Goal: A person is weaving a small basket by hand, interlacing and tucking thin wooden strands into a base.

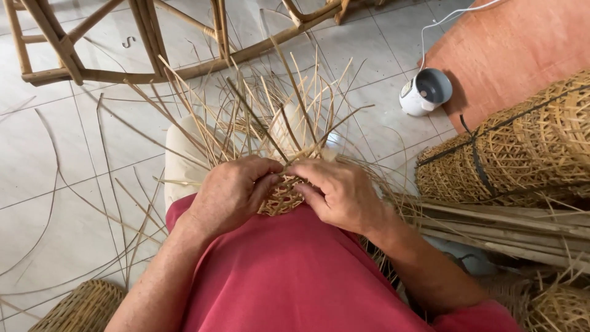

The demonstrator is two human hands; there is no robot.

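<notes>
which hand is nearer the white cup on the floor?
Right. The right hand grips the woven piece on the side toward the white cup; the left hand grips it on the far side.

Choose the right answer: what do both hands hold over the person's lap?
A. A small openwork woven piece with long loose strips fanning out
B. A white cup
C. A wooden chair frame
A: the left hand and right hand pinch the small woven piece, whose loose strips fan upward.
</notes>
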